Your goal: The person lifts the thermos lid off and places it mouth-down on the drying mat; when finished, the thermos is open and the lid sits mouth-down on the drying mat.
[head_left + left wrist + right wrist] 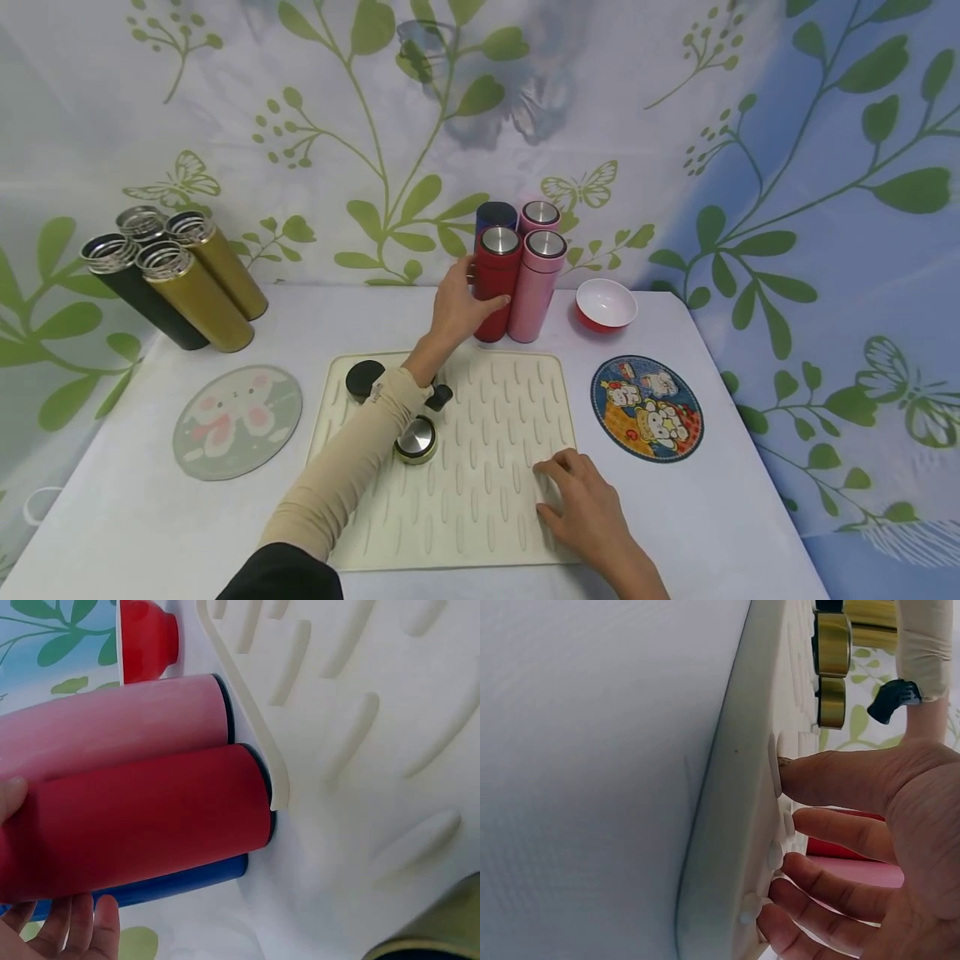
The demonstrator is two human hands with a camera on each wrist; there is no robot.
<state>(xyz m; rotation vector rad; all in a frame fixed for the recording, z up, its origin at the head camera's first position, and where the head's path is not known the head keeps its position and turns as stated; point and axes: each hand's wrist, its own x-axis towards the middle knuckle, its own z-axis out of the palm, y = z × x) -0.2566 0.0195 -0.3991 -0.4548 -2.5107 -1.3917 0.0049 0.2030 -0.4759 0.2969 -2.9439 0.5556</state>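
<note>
My left hand [461, 304] is round the red thermos bottle [492, 312], thumb across its front and fingers on its left side. In the left wrist view, the red bottle [142, 825] stands against the pink thermos bottle [127, 724], with a blue bottle [180, 879] on its other side. A second pink bottle [538, 218] is behind. My right hand [585, 508] rests its fingertips on the cream ridged mat [480, 500], fingers loosely bent and holding nothing. On the mat's left are a gold-rimmed lid [416, 437] and a black lid [363, 377]; my left forearm partly covers that area.
Lidless black [161, 304] and gold bottles [217, 312] stand at the back left. A round bunny mat [236, 425] lies left, a round cartoon mat [647, 408] right. Beside the pink bottles sits a red and white bowl [606, 305]. A leafy cloth backdrop [315, 200] hangs behind.
</note>
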